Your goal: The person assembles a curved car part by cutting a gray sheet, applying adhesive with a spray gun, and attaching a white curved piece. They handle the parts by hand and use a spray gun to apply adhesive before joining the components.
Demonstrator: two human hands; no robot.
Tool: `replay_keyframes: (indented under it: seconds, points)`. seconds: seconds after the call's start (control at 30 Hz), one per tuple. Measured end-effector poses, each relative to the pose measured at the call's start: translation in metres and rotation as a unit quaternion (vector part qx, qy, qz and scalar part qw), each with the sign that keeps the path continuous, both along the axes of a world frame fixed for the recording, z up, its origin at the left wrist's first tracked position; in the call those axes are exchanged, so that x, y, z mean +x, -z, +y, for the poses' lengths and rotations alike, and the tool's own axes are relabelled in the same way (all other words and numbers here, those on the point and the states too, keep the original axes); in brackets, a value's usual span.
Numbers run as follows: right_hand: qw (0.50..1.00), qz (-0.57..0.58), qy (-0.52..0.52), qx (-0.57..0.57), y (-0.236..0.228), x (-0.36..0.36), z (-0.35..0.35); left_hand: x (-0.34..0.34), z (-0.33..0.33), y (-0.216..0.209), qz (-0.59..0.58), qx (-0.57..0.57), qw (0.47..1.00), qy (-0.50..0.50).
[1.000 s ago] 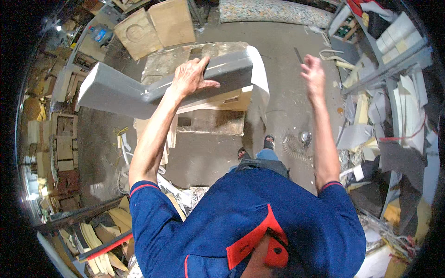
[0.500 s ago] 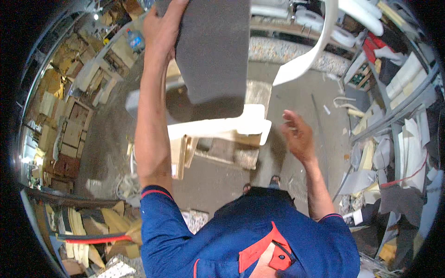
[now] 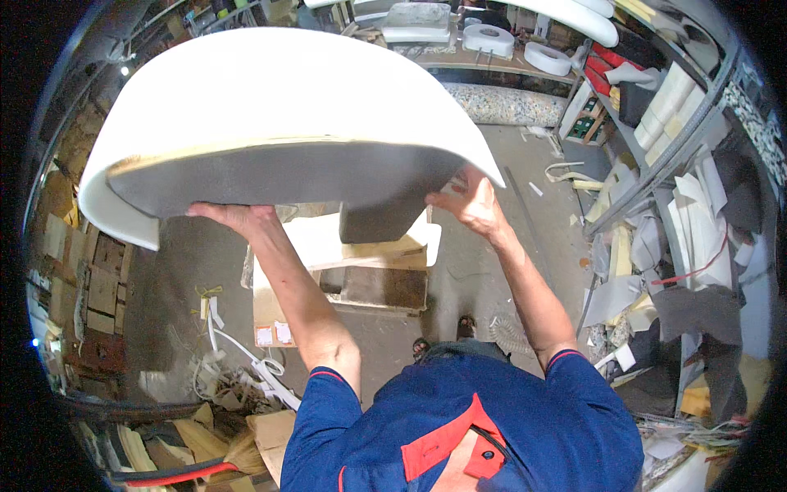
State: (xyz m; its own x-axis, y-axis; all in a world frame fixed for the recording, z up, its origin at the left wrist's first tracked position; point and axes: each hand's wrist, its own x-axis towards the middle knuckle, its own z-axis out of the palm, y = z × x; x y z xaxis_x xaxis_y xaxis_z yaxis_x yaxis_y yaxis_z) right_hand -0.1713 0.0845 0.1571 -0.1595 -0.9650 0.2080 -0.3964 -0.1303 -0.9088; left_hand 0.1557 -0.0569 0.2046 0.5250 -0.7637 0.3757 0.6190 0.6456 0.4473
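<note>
Raised in front of me is a large curved foam-padded furniture panel (image 3: 279, 90), white on its outer face and dark grey on the inside. My left hand (image 3: 234, 217) grips its lower edge, thumb along the rim, other fingers hidden behind it. At the panel's right end, my right hand (image 3: 475, 203) holds the edge, its fingers partly out of sight. A grey leg-like part (image 3: 369, 217) hangs from the panel's underside. Below it stands a low wooden stand (image 3: 381, 287) with a white padded top (image 3: 316, 238).
At the back, a bench (image 3: 525, 66) bears white rolls and pads, with a speckled foam roll (image 3: 504, 105) beneath. Shelving with foam and fabric scraps (image 3: 656, 303) lines the right side. White strips (image 3: 254, 361) and offcuts lie on the floor at left.
The panel has swung round and tilted, so its white outer face now shows broadly. My right hand, free before, has taken hold of its right end. My left hand has come lower and nearer.
</note>
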Motion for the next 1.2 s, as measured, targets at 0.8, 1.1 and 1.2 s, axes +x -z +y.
replay_keyframes:
  seconds: [0.8,1.1,1.2]
  points:
    - [0.984,0.098,-0.144,-0.039,-0.016,0.029,-0.071,0.025,0.042,0.167,0.36,0.139,0.919,0.078]
    - [0.982,0.135,-0.134,-0.015,-0.007,0.028,-0.078,0.018,0.073,0.209,0.348,0.216,0.908,0.092]
    - [0.98,0.108,-0.165,-0.026,-0.005,0.033,-0.078,0.021,0.075,0.217,0.33,0.204,0.916,0.102]
